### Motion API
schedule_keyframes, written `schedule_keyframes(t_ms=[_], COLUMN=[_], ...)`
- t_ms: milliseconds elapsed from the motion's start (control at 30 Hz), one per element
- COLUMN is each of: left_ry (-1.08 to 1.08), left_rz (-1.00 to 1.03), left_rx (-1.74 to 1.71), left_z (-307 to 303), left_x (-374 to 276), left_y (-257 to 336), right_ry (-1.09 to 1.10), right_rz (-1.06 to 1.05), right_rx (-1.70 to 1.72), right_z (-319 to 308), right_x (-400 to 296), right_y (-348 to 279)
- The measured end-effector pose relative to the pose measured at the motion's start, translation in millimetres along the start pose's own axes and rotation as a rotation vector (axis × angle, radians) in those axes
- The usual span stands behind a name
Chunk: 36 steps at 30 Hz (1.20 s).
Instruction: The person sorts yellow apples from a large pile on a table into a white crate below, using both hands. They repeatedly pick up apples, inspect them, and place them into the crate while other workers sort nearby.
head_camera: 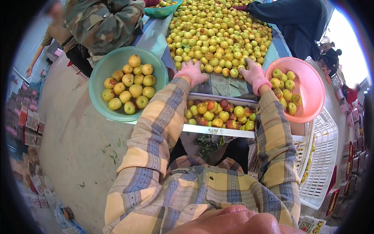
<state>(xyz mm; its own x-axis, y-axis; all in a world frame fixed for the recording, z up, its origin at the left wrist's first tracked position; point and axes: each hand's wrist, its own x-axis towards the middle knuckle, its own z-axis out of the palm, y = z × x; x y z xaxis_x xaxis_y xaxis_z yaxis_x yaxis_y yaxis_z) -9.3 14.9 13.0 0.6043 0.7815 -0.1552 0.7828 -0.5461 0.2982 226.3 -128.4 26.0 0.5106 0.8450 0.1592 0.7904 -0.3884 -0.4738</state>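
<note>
A large heap of yellow-green jujubes point(219, 38) with brownish-red patches covers the sorting table before me. My left hand point(192, 72), in a pink glove, rests at the heap's near left edge with its fingers spread. At the near right edge my right hand point(253, 75), gloved the same way, has its thumb and fingers apart against the outermost fruit. Neither hand appears to grip a jujube. Between my forearms, a shallow metal-edged tray point(217, 130) holds redder and mixed jujubes point(223, 115).
A green basin point(98, 84) with larger jujubes stands left, and a pink basin point(314, 90) with several jujubes stands right. White plastic crates point(321, 163) are below it. Two co-workers' sleeves point(102, 26) point(283, 14) flank the table. Leaves point(112, 155) lie on the floor.
</note>
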Motion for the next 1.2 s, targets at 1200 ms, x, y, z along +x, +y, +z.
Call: schedule_keyframes(t_ms=[1200], left_ry=[0.518], left_rz=[0.154], left_rx=[-0.159], left_z=[4], left_x=[18], left_y=[3], right_ry=[-0.457], right_rz=[-0.377], right_rx=[0.319], right_z=[13], right_x=[-13], right_y=[-13])
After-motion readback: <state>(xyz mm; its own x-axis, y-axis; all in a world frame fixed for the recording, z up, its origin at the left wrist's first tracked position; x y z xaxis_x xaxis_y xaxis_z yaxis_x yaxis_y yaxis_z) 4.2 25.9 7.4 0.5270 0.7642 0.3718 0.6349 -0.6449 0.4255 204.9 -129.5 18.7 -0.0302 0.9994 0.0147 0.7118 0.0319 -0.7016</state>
